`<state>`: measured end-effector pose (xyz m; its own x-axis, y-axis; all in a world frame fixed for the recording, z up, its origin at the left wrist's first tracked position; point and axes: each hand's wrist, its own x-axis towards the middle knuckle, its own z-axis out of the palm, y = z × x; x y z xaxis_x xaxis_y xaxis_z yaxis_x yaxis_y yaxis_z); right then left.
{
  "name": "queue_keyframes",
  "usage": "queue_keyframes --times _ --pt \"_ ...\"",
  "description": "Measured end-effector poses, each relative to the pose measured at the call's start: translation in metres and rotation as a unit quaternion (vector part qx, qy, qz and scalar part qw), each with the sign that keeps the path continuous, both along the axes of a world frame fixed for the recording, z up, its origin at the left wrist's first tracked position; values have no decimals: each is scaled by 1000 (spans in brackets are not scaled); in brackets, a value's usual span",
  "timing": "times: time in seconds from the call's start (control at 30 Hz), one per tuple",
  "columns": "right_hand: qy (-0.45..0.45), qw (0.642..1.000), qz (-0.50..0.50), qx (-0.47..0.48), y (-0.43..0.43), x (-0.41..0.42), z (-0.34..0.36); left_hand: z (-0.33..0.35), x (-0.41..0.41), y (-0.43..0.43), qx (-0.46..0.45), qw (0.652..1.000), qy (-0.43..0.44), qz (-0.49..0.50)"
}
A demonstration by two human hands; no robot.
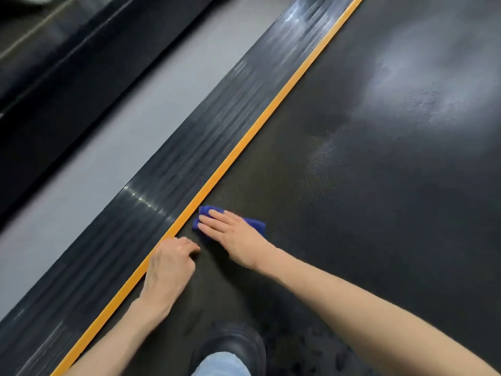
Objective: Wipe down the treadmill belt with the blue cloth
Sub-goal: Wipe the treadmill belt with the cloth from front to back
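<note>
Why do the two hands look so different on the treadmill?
The right hand lies flat with fingers stretched out, pressing the folded blue cloth onto the black textured treadmill belt. The left hand has curled fingers and holds nothing. The right hand sits further along the belt; the left hand rests by the orange edge strip. Both are bare and rest on the belt.

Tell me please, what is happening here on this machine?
A person is wiping a treadmill belt with a folded blue cloth. The right hand lies flat on the cloth, pressing it on the belt close to the orange strip at the belt's edge. The left hand, loosely curled and holding nothing, rests on the belt beside that strip. A dark shoe stands on the belt below the hands.
</note>
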<state>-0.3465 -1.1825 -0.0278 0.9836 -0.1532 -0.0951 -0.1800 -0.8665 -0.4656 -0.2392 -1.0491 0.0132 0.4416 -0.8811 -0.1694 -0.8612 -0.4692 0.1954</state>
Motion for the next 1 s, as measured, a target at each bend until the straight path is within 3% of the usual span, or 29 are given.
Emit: queue_keyframes --times 0.1,0.23,0.33,0.4,0.5,0.6,0.63,0.7,0.77,0.83,0.9,1.0 --pt "-17 1000 2 -24 -29 -12 -3 -10 4 9 18 999 25 14" --pt "24 973 -223 -50 -103 -25 2 -2 1 -2 39 999 23 16" --pt "7 935 -355 -19 -85 -10 3 2 4 -1 72 997 35 25" --pt "-19 955 -296 -13 -40 3 -1 -2 7 8 56 997 45 10" --pt "-9 998 -65 4 31 5 -3 -5 7 20 22 999 46 -2" --pt "-47 999 3 -18 3 0 -9 -8 6 26 -10 999 30 -17" --pt "-68 997 -23 -21 -16 -2 -9 -9 6 27 -19 999 23 -24" --pt "-90 981 -172 -18 -62 -12 -9 -8 8 32 -45 998 18 -50" --pt "-55 943 -327 -3 -100 -23 -9 -4 8 39 -68 995 11 -77" --pt "-34 912 -408 5 -105 -16 -3 -5 5 49 -79 993 6 -90" --pt "-60 931 -361 -7 -74 1 4 -10 2 58 -85 993 25 -81" --pt "-116 991 -65 22 18 9 -5 -14 2 59 -82 993 27 -77"
